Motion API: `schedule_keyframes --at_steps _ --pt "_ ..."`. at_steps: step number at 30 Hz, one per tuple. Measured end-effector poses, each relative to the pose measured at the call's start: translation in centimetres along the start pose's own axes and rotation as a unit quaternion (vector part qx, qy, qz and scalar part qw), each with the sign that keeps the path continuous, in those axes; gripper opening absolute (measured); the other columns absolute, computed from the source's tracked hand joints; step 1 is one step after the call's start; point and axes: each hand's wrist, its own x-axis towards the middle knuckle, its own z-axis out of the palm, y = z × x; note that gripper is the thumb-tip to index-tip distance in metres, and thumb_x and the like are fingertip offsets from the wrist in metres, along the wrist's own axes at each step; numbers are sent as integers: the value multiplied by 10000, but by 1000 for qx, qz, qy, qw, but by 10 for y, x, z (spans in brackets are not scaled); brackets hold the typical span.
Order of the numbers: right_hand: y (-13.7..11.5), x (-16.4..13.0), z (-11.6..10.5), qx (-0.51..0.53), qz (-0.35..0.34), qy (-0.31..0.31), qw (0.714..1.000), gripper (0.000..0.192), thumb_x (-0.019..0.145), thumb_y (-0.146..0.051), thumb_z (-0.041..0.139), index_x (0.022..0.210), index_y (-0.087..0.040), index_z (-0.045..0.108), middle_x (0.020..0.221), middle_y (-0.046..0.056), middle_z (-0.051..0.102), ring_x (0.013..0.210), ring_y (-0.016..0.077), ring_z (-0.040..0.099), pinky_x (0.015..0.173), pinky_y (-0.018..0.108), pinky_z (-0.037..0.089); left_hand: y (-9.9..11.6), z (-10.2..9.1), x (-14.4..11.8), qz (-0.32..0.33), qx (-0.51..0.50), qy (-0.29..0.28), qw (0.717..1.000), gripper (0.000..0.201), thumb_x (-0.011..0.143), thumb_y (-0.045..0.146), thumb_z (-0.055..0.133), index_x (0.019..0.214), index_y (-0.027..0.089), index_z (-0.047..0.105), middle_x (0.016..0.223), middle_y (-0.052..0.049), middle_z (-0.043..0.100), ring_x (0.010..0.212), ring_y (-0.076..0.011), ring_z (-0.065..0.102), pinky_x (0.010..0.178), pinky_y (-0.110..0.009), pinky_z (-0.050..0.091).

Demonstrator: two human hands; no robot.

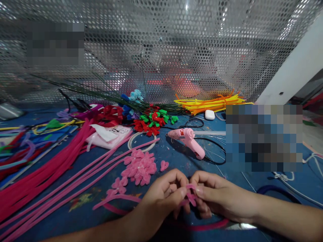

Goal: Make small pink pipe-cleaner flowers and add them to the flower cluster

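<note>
Between my two hands a pink pipe cleaner (191, 199) is bent into small loops, like part of a flower. My left hand (168, 195) pinches it from the left with thumb and forefinger. From the other side, the thumb and fingertips of my right hand (214, 193) grip it too. Just beyond my left hand lies a pile of pink fuzzy flowers (141, 166), with a single pink petal loop (164, 165) apart on its right. A loose pink strand (117, 199) curves out by my left wrist.
A pink glue gun (189, 139) lies on the blue table with its black cord behind. Long pink pipe cleaners (73, 179) and a magenta bundle (47, 164) spread leftward. Red and green flowers (155, 119), yellow-orange stems (209, 103) and a white case (209, 115) sit before the perforated metal panel (161, 50).
</note>
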Motion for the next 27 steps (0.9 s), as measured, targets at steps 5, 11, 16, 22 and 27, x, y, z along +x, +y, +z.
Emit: schedule_keyframes --at_steps 5,11,16,22,27 --pt "-5 -3 -3 17 42 8 999 219 800 -283 684 828 -119 542 610 -14 612 472 29 534 490 140 394 1 -1 -2 -11 63 -22 998 248 821 404 529 799 164 470 632 10 573 505 -74 438 457 -170 332" --pt "-5 -2 -7 7 68 -2 998 206 769 -258 699 785 -95 574 656 26 666 501 58 613 474 133 451 3 1 -2 7 119 -13 993 182 834 335 507 783 161 496 644 6 587 545 -88 480 478 -177 328" --pt "-5 -2 -7 17 66 -9 998 202 773 -262 692 805 -106 568 669 23 671 534 67 633 496 138 481 5 2 -2 23 117 -9 993 178 834 326 505 764 163 496 624 18 575 521 -81 460 467 -175 325" --pt "-6 -1 -7 46 63 1 997 150 752 -206 687 783 -102 583 650 24 673 510 54 620 527 142 487 4 2 -4 37 86 -10 996 137 841 287 489 773 169 486 640 19 576 518 -76 447 475 -176 342" --pt "-7 1 -4 36 71 16 997 111 677 -151 691 721 -81 617 599 32 671 458 51 600 495 132 474 4 1 -6 51 82 -29 995 140 862 283 489 784 167 487 692 1 596 597 -94 514 518 -182 370"
